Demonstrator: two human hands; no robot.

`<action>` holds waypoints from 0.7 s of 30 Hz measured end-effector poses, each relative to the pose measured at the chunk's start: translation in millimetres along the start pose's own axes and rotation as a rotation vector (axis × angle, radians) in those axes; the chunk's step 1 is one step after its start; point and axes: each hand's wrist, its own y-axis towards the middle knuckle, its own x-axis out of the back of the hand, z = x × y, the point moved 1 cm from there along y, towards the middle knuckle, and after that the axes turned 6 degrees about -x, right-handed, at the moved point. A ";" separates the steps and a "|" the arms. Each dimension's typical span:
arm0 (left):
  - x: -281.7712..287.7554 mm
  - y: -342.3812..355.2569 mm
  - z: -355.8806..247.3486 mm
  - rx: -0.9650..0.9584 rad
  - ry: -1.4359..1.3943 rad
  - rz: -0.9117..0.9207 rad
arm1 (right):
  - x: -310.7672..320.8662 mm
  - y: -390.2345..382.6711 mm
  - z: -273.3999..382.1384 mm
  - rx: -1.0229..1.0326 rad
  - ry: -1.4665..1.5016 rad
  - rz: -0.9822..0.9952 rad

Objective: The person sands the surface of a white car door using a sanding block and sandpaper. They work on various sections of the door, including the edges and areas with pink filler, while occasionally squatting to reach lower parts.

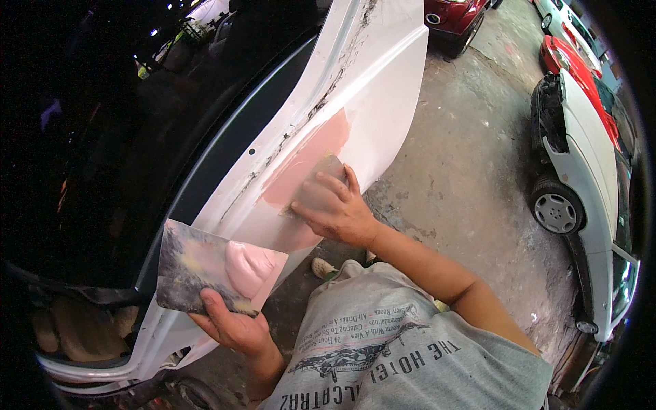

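Note:
My left hand grips the lower edge of a flat, stained mixing board, thumb on top. A thick mound of pink body filler lies at the board's right end. My right hand is closed on a thin grey filler spreader, which it presses flat against the white car panel. Around the spreader runs a smeared patch of pink filler, smooth in places and streaked toward its upper left edge. Part of the spreader is hidden under my fingers.
Left of the panel is the car's dark glass, edged by a black trim strip. A white car with its front stripped stands at the right, beside a red car. A dark red car is at the top. Between them stretches a concrete floor.

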 end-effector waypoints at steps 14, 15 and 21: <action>4.3 -9.1 3.5 0.226 -0.082 0.028 | 69.9 -52.7 -20.1 -0.461 0.359 -0.047; 3.4 -10.1 5.0 0.228 -0.061 0.032 | 71.0 -53.5 -18.4 -0.457 0.287 -0.056; -3.1 -11.4 4.5 0.215 -0.093 0.048 | 37.8 -27.5 7.6 -0.176 -0.043 0.017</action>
